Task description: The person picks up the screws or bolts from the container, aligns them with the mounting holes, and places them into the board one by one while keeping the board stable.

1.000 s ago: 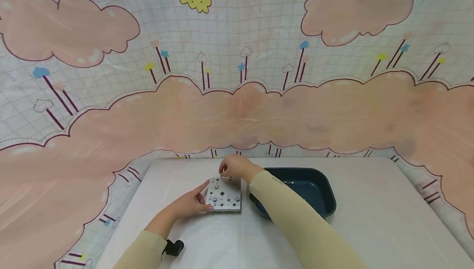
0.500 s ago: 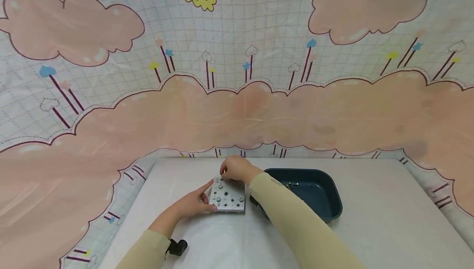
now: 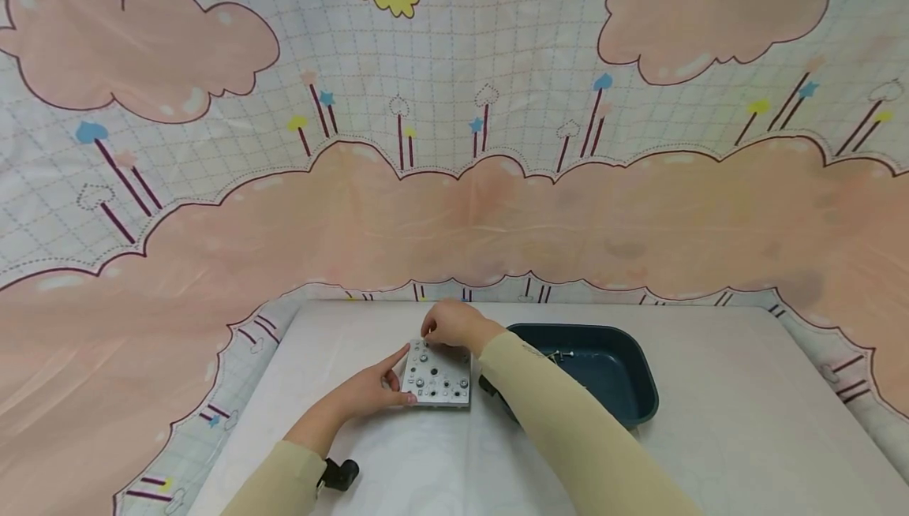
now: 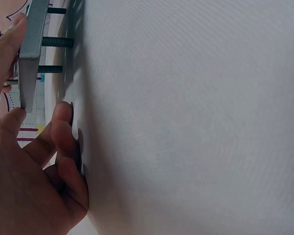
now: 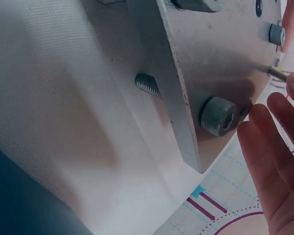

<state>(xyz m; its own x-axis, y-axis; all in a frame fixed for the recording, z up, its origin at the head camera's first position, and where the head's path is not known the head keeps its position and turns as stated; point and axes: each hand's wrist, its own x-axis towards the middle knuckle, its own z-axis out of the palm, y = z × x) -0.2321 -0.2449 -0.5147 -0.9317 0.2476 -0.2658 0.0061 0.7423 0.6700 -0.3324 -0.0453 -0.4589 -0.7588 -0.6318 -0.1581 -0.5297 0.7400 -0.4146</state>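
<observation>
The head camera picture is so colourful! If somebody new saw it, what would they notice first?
Probably the cartoon cloth, with its big pink clouds, filling the top of the picture. Below, the hands are at a silver metal plate: the left hand grips its left side and the right hand is at its far edge. Next comes the dark blue tray to the right, partly hidden by a sleeve.

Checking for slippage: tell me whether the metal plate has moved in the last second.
No, not noticeably: in the head view, the metal plate keeps its place left of the dark tray.
</observation>
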